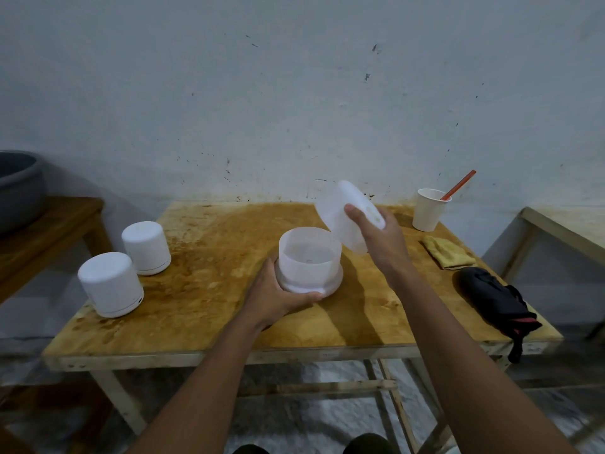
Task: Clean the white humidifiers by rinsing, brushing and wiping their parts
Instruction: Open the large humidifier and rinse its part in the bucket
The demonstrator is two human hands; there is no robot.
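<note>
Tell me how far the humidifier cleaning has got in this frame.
Early. Done: one humidifier is opened, its cover lifted off and tilted in the right hand. In hand: the left hand grips the base on the table. Left: no rinsing, brushing or wiping shows; the yellow cloth lies untouched, an orange-handled tool stands in the paper cup, and the two other humidifiers stand closed.

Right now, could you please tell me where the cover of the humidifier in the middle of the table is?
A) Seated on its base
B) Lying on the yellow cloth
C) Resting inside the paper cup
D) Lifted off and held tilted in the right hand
D: the right hand grips the cover tilted in the air, while the left hand holds the base, which stands uncovered on the table.
</note>
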